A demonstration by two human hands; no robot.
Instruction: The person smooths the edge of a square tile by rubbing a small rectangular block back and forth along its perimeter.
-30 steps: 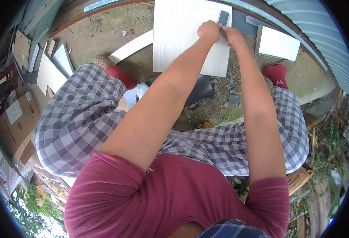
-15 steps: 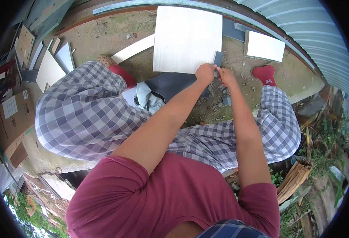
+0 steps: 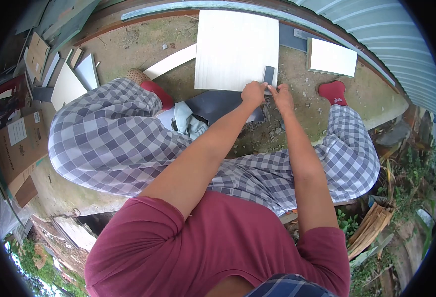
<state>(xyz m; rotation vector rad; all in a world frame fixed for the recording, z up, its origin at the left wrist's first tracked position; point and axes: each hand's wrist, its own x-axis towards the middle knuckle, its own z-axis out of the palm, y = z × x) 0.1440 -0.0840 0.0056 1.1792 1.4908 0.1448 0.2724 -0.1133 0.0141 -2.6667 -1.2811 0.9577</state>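
Note:
A large white board [image 3: 235,49] lies flat in front of me. On its near right corner lies a small dark grey strip [image 3: 269,74], running roughly along the board's right edge. My left hand [image 3: 252,93] is closed at the strip's near end, with thumb and fingers pressed together there. Beside it, my right hand [image 3: 281,96] is closed too, its fingertips at the strip's near end and the board's corner. The fingers partly hide the strip's near end. A dark grey sheet [image 3: 213,103] sticks out from under the board's near edge.
A crumpled pale cloth [image 3: 190,123] lies between my legs. To the right is a smaller white panel [image 3: 333,58]; to the left, a white strip [image 3: 172,60], offcuts [image 3: 67,84] and a cardboard box [image 3: 22,143]. A corrugated metal sheet [image 3: 376,29] borders the far right.
The grey strip has shifted slightly left and now lies further inside the board's right edge. Both hands moved a little left with it. The whole view has shifted slightly.

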